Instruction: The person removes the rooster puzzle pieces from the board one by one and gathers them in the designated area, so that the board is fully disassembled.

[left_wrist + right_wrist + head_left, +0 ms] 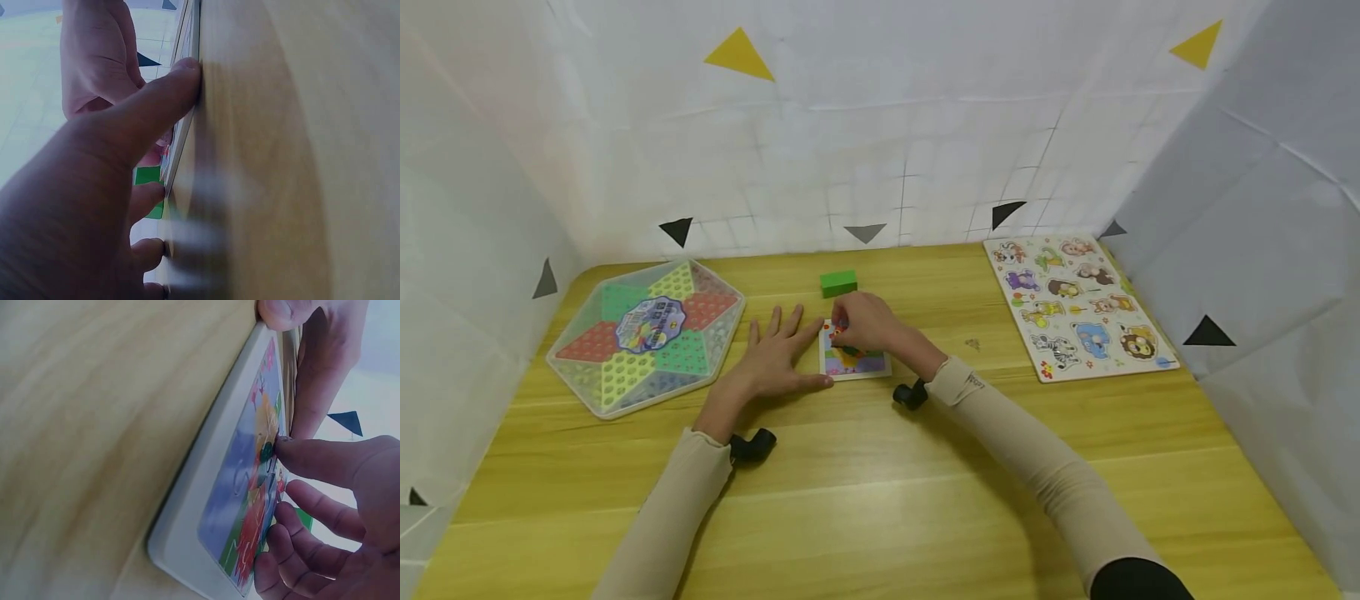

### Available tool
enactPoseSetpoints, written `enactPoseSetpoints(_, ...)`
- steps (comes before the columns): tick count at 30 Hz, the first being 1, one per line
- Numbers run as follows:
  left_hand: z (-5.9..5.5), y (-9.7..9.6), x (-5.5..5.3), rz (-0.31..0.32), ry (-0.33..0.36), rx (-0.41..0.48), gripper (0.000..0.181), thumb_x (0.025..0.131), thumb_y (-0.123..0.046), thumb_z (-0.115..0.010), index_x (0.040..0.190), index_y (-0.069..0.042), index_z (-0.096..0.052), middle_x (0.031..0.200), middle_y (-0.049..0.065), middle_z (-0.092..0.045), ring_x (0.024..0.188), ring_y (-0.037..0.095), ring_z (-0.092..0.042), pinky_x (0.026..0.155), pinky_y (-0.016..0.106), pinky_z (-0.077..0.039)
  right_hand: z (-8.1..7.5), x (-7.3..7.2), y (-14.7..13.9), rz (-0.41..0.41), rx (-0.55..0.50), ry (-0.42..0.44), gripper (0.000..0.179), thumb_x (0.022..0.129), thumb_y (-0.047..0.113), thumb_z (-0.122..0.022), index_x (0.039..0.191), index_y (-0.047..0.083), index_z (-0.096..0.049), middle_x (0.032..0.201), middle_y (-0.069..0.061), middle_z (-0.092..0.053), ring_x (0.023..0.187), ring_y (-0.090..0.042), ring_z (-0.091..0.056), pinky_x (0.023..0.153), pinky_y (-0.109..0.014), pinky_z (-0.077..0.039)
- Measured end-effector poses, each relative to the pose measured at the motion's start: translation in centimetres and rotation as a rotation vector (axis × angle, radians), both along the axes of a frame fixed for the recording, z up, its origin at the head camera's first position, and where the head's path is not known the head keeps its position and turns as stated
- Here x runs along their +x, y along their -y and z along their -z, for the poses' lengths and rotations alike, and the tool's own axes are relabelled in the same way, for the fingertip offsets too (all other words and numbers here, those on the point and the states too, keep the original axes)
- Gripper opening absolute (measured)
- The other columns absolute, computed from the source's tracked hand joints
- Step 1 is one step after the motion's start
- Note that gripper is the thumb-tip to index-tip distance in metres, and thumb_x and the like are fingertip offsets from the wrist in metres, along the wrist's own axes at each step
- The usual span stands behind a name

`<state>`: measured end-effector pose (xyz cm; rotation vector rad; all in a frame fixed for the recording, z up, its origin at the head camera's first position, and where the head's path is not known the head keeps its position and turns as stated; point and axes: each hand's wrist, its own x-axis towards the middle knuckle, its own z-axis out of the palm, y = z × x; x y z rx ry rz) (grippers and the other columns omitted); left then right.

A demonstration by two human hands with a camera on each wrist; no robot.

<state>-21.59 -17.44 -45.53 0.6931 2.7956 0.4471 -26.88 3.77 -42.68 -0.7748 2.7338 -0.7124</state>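
A small jigsaw puzzle point(855, 375) with a white frame and a colourful cartoon picture lies flat on the table. My left hand point(775, 362) rests palm down at its left side, fingers spread; its thumb touches the near left corner and its index finger the far left one. Over the picture, my right hand point(867, 321) has its thumb and curled fingertips on a puzzle piece point(267, 451) with dark green and orange on it. The right wrist view shows that thumb on one side and the other fingertips along the picture's far part. The right hand hides the puzzle's upper right.
Just behind the puzzle sits a green block point(838, 283). A hexagonal Chinese checkers board point(722, 367) under a clear cover lies at the left. An animal peg puzzle board point(1037, 337) lies at the right. White sheets point(865, 142) stand around the wooden table point(850, 517).
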Motion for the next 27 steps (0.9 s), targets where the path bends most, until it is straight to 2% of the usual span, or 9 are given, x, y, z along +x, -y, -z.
enactPoseSetpoints(7, -0.01, -0.03, 0.04, 0.0, 0.002, 0.017, 0.101, 0.083, -0.076, -0.06, 0.162, -0.026, -0.021, 0.167, 0.015, -0.001, 0.148, 0.046, 0.009, 0.109, 0.072, 0.008, 0.14, 0.09, 0.08, 0.007, 0.003, -0.005, 0.028, 0.083, 0.024, -0.084, 0.1, 0.008, -0.069, 0.095, -0.001, -0.065, 0.085, -0.017, -0.059, 0.075, -0.031, -0.049)
enactPoseSetpoints(14, -0.02, -0.01, -0.05, -0.002, 0.008, 0.003, 0.1, 0.083, -0.076, -0.059, 0.162, -0.026, -0.021, 0.167, 0.014, 0.0, 0.149, 0.044, 0.009, 0.11, 0.072, 0.008, 0.14, 0.27, 0.12, -0.024, 0.032, -0.052, 0.038, 0.088, 0.025, -0.079, 0.118, 0.005, -0.07, 0.1, -0.002, -0.065, 0.088, -0.016, -0.058, 0.078, -0.032, -0.05)
enactPoseSetpoints(19, -0.01, 0.02, -0.04, -0.001, 0.003, 0.008, 0.102, 0.082, -0.077, -0.06, 0.162, -0.026, -0.021, 0.167, 0.015, -0.001, 0.148, 0.046, 0.009, 0.109, 0.073, 0.008, 0.13, 0.53, 0.14, -0.043, 0.048, -0.102, 0.032, 0.089, 0.026, -0.077, 0.113, 0.006, -0.074, 0.1, -0.002, -0.067, 0.087, -0.017, -0.057, 0.075, -0.033, -0.048)
enactPoseSetpoints(23, 0.08, 0.04, -0.05, -0.003, -0.004, 0.004, 0.102, 0.082, -0.078, -0.059, 0.162, -0.026, -0.021, 0.167, 0.015, -0.001, 0.149, 0.046, 0.008, 0.109, 0.073, 0.007, 0.1, 0.61, 0.04, -0.056, 0.056, -0.118, 0.033, 0.087, 0.025, -0.079, 0.113, 0.007, -0.074, 0.101, -0.003, -0.066, 0.09, -0.017, -0.056, 0.078, -0.034, -0.049)
enactPoseSetpoints(27, 0.05, -0.03, -0.04, -0.007, -0.008, -0.001, 0.102, 0.082, -0.078, -0.058, 0.162, -0.027, -0.02, 0.167, 0.013, -0.001, 0.149, 0.045, 0.009, 0.11, 0.072, 0.007, 0.03, 0.37, -0.31, -0.084, 0.05, -0.115, 0.032, 0.084, 0.017, -0.08, 0.113, 0.006, -0.072, 0.099, -0.005, -0.063, 0.089, -0.018, -0.055, 0.078, -0.034, -0.048)
